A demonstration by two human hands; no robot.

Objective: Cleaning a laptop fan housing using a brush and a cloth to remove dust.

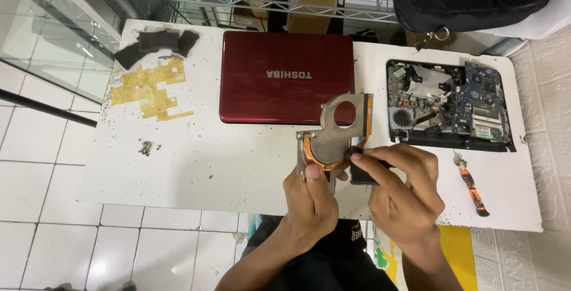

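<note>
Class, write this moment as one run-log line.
left hand: holds heat sink | right hand: black part against it | screwdriver: on table

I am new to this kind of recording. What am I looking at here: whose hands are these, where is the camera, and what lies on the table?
There is no machine here: a person works with two bare hands. The single picture comes from a camera worn on that person's head, looking down.

The left hand holds up a metal cooling part with a copper-coloured pipe and a round opening. The right hand holds a small black piece against that part; what it is I cannot tell.

On the white table lie a closed red laptop, an opened laptop base with its circuit board showing, an orange and black screwdriver, some dark foam pieces and a patch of yellow residue.
</note>
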